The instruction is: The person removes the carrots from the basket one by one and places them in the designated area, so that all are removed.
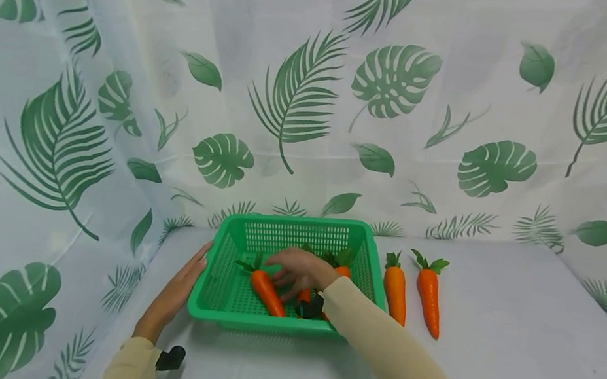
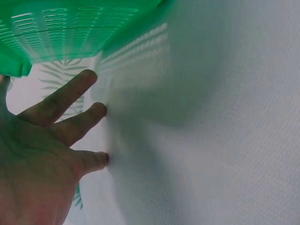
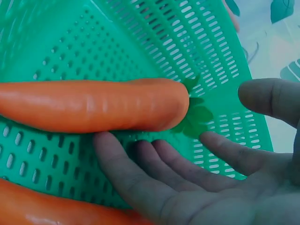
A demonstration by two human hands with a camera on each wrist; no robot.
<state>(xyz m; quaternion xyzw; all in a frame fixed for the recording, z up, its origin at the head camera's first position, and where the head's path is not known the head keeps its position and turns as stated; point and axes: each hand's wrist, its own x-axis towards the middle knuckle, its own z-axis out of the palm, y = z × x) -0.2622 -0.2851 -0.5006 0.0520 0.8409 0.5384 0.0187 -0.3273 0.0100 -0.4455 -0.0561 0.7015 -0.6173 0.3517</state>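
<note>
The basket [image 1: 283, 319] sits on the table [image 1: 492, 352] before the curtain [image 1: 296, 82], holding carrots [image 1: 267, 292] with the right hand [image 1: 299, 273] inside just beside them, the left hand [image 1: 176, 292] against its left wall, and two more carrots [image 1: 412, 291] lying just to its right
</note>
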